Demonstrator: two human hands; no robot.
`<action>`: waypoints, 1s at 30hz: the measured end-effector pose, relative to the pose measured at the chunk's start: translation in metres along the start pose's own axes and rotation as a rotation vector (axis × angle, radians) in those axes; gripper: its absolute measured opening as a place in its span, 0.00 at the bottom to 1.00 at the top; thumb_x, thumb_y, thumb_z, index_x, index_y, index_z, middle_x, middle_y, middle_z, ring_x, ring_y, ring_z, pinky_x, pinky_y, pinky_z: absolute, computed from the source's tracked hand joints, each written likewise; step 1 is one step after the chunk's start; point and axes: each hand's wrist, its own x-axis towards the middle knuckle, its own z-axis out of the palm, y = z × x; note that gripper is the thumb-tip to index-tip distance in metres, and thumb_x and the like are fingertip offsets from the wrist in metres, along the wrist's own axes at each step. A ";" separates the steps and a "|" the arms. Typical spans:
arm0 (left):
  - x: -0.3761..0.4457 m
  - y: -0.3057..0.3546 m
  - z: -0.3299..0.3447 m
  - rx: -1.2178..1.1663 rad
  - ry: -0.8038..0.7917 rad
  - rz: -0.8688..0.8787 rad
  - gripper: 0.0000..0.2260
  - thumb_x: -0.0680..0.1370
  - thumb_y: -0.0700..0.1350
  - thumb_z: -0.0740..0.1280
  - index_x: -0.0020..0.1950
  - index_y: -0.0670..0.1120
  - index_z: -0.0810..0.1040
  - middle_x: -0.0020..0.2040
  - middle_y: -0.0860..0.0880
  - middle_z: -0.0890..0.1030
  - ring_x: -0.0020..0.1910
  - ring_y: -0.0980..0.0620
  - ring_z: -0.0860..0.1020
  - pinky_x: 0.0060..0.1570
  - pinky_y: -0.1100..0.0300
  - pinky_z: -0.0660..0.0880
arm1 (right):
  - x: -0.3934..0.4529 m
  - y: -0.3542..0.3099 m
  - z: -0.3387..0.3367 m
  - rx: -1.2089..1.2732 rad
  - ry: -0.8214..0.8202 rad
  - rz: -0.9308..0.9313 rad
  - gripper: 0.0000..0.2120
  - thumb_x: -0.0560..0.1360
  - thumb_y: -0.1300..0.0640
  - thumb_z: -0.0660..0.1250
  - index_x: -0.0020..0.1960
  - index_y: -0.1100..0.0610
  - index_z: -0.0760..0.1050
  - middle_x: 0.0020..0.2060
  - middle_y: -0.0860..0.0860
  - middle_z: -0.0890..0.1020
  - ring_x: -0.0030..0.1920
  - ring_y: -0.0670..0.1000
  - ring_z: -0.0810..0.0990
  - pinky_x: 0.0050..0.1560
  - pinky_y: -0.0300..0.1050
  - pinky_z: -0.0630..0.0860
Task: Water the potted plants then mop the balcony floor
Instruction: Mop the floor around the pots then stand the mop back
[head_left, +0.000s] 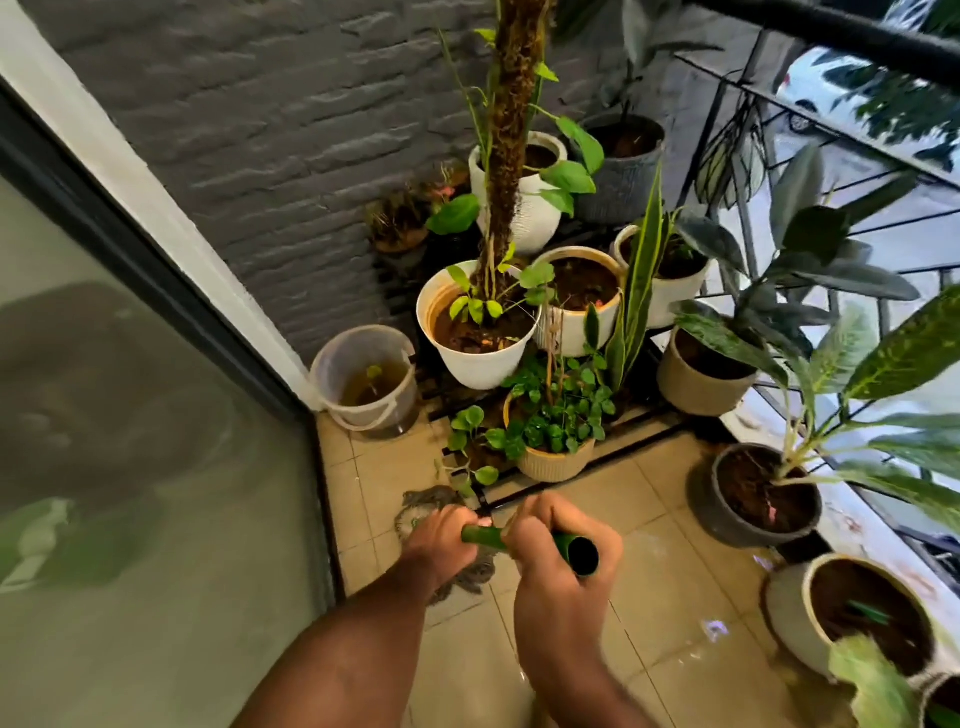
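Two hands on one green mop handle (574, 553): left hand (441, 540) wrapped round lower part, right hand (558, 561) gripping top end. Grey mop head (431, 506), partly hidden, on floor under left hand. Roughly eleven pots beyond hands; one clear bucket (363, 382) ahead-left.

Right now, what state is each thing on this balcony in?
Mop handle: green, gripped by both hands.
Left hand: curled round the handle.
Right hand: curled round the handle, nearer its top end.
Mop head: grey, down on the floor.
Floor: tiled, shiny patches.
Bucket: upright, holding murky water.
Dark pot: upright, on the floor.
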 end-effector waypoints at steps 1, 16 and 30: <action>0.007 -0.005 -0.004 -0.016 0.009 -0.001 0.12 0.82 0.50 0.60 0.53 0.48 0.82 0.55 0.45 0.83 0.60 0.43 0.80 0.60 0.52 0.75 | 0.006 0.005 0.004 0.008 -0.002 0.007 0.17 0.64 0.59 0.65 0.27 0.66 0.59 0.26 0.60 0.61 0.29 0.50 0.61 0.29 0.40 0.61; 0.132 -0.022 -0.066 -0.193 0.096 -0.042 0.14 0.84 0.48 0.61 0.60 0.41 0.80 0.62 0.39 0.79 0.66 0.41 0.75 0.66 0.52 0.68 | 0.115 0.062 0.057 0.029 -0.025 -0.019 0.12 0.65 0.65 0.65 0.29 0.68 0.65 0.27 0.62 0.64 0.29 0.57 0.63 0.31 0.44 0.64; 0.151 -0.054 -0.089 -0.176 0.197 -0.136 0.14 0.83 0.53 0.61 0.55 0.46 0.82 0.55 0.42 0.82 0.58 0.40 0.79 0.53 0.52 0.74 | 0.147 0.071 0.113 -0.036 -0.052 -0.047 0.13 0.64 0.68 0.62 0.25 0.64 0.60 0.22 0.60 0.60 0.26 0.59 0.58 0.27 0.52 0.56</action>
